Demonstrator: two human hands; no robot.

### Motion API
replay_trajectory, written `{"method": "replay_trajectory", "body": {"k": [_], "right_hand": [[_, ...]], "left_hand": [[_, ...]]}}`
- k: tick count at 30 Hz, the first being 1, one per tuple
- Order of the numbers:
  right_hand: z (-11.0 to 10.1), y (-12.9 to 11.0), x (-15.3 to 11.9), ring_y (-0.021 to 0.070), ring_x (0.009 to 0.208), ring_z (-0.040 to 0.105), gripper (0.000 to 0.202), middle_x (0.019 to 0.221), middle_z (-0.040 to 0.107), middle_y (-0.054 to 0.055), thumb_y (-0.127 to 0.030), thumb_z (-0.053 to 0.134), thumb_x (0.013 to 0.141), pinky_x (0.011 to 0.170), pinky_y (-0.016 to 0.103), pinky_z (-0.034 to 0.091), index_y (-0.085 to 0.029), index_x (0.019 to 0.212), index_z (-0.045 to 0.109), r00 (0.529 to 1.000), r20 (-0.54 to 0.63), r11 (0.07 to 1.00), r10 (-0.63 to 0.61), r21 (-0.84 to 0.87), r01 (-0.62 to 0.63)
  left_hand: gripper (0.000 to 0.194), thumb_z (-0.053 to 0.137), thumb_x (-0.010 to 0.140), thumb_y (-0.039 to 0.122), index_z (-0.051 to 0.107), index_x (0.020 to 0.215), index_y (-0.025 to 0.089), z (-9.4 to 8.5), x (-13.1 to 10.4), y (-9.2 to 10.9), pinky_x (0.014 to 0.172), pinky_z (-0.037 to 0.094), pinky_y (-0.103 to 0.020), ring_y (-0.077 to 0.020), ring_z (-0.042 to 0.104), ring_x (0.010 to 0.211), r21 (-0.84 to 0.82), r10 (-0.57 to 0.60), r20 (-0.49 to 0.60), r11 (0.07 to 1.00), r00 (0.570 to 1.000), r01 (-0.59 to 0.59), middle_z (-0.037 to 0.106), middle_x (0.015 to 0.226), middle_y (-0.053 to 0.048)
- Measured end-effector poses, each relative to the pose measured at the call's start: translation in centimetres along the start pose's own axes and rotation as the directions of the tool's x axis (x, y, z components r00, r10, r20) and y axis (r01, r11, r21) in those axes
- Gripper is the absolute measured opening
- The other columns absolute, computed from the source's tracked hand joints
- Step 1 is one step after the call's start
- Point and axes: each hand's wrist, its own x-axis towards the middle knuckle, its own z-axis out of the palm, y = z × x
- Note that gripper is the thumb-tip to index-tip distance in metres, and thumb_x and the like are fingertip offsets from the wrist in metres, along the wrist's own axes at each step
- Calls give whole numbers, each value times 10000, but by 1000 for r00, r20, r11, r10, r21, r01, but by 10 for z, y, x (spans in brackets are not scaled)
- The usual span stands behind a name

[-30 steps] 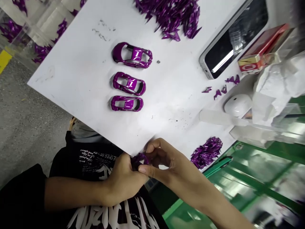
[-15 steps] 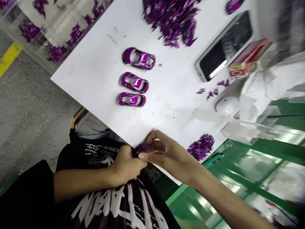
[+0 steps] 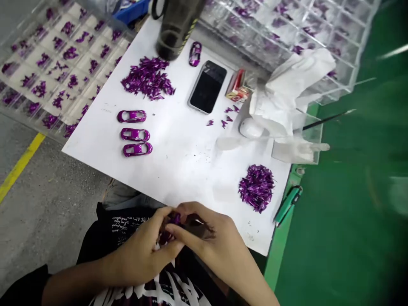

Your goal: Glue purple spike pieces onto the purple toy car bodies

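Observation:
Close to my body, at the table's near edge, a shiny purple toy car body (image 3: 174,218) is mostly hidden by fingers. My left hand (image 3: 143,244) is wrapped round it. My right hand (image 3: 215,238) closes on it from the other side, thumb and forefinger pressed at the car; any small part between them cannot be made out. Three purple toy car bodies (image 3: 135,134) lie in a column on the white table (image 3: 178,161). To the right is a heap of small pointed purple parts (image 3: 256,188).
Further back lie a bigger purple heap (image 3: 148,78), a phone (image 3: 208,87), another car body (image 3: 195,54) and a dark bottle (image 3: 178,29). Compartment trays (image 3: 47,114) flank the table. White tissue (image 3: 299,72), a red box (image 3: 237,85) and a green cutter (image 3: 288,206) are at right.
The head view has shifted, so more of the table's far side and the trays shows. Both hands remain together on the car body, with the right fingers now further round it.

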Motion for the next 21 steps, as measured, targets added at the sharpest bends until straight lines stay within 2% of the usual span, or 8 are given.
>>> {"method": "replay_trajectory", "body": {"k": [1,3,5,7,9,12,17,21], "right_hand": [[-1,1,-2,185,683,703,248,792,747,8,-480,770,860,575,274,553,-242,920,734,996,-82,1000,-21,17,22],[-6,2,-2,185,725,711,247,809,740,14,-490,722,911,624,279,575,-250,958,754,974,-209,991,-89,83,108],[-12,5,0,189,840,732,231,933,762,32,-464,667,965,749,300,604,-267,1020,776,939,-294,958,-181,165,236],[-18,10,3,195,964,732,211,1074,763,42,-417,637,997,873,331,604,-287,1075,783,906,-351,905,-237,259,337],[-22,16,4,181,900,730,207,986,759,25,-387,634,1006,840,336,617,-300,1135,770,913,-333,834,-235,414,366],[-24,26,6,141,679,680,239,820,723,-20,-361,708,965,688,310,622,-308,1197,729,956,-220,689,-196,663,294],[-24,36,12,122,723,682,269,1004,744,9,-345,826,863,739,303,626,-272,1091,704,963,-217,512,-161,816,269],[-28,40,14,91,604,639,324,995,749,9,-355,874,812,608,262,587,-254,1027,654,980,-149,441,-129,877,191]], "left_hand": [[427,583,1019,342,519,1430,245,-1,1,7,1087,460,-400,-233,629,1200,55,60,-4,997,998,-60,660,1299,-111],[415,478,1073,405,529,1447,232,-3,9,18,981,510,-371,-213,673,1059,16,127,28,992,991,-128,684,1249,-125],[452,450,1083,440,514,1471,219,-2,20,25,792,535,-323,-185,691,871,-172,144,83,977,986,-128,710,1131,-123],[507,496,1067,448,460,1529,243,1,31,31,676,511,-286,-159,677,755,-357,145,121,929,982,-93,717,1058,-108],[557,545,1050,429,414,1573,289,7,38,36,633,491,-263,-124,635,664,-447,144,131,892,981,-71,720,989,-79],[544,563,1044,439,446,1561,318,18,46,42,600,466,-242,-83,555,572,-468,153,109,880,982,-86,709,882,-42],[448,531,1058,475,564,1462,286,30,59,45,520,387,-208,-54,453,492,-393,190,87,909,978,-142,680,759,-18],[404,516,1070,452,613,1394,231,31,65,45,531,384,-204,-47,432,500,-318,193,117,937,974,-148,674,744,-22]]}}
